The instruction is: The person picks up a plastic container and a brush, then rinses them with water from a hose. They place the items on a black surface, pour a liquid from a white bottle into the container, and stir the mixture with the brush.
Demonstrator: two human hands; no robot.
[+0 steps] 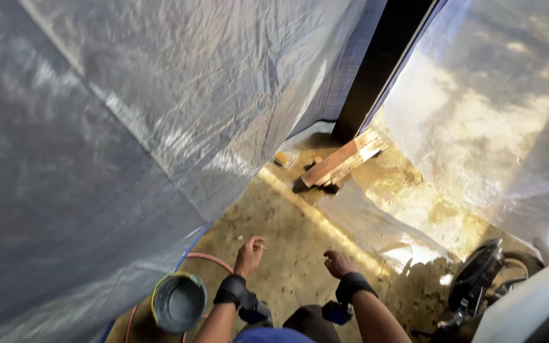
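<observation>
Item: narrow passage between hanging plastic sheets, seen from above.

Hands: 2, both bare and holding nothing. Left hand (250,253) hangs with fingers loosely curled, narrow; right hand (338,263) likewise half-curled, fingers drooping. Each wrist carries a black strap with a small device below it. Both hands hover over the bare dirt floor (287,235), touching no object.

Nearest thing: 1 bucket (178,302), round, grey inside with a yellow-green rim, standing on the floor just left of the left arm. A thin orange hose (210,258) curves past it along the foot of the left plastic sheet (96,146).

Further on: wooden planks (341,162) lying tilted at the foot of a dark post (382,63); right plastic sheet (497,108), its loose lower edge spread onto the floor. Dark motorbike (478,279) parts at the lower right.

Risks, judged: a foot could catch the hose or knock the bucket, which stand close to the walking line; the loose sheet edge on the floor may slip or snag; the planks partly block the gap ahead; blur makes smaller debris hard to tell.
</observation>
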